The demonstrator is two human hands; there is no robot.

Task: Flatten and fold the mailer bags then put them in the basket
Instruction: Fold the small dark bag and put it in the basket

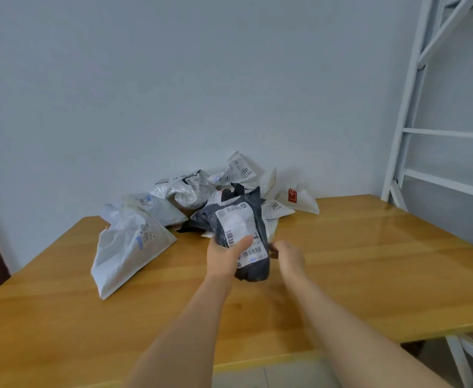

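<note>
Near the middle of the wooden table (341, 264), a dark mailer bag (246, 219) is held up off the surface, its crumpled body tilted away toward the wall and its lower end hanging just above the tabletop. A white shipping label (236, 222) with barcodes is stuck along the face turned to the camera. The left hand (225, 257) is wrapped around the bag's left side, with the thumb laid across the lower part of the label and the fingers hidden behind the bag. The right hand (288, 256) is placed at the bag's right edge, where a small dark flap is seen at the fingertips; whether that flap is pinched or only touched cannot be told, as the hand is blurred. Behind the held bag, a heap of white mailer bags (190, 191) is piled against the wall at the far edge of the table, most of them crumpled and bearing labels. One large white mailer bag (128, 247) lies apart to the left, flatter than the rest and slanted toward the near left. A small white bag with a red mark (299, 198) is seen at the right end of the heap. A plain pale wall (145, 79) is seen behind the table, and a white metal frame (425, 107) stands at the right.
</note>
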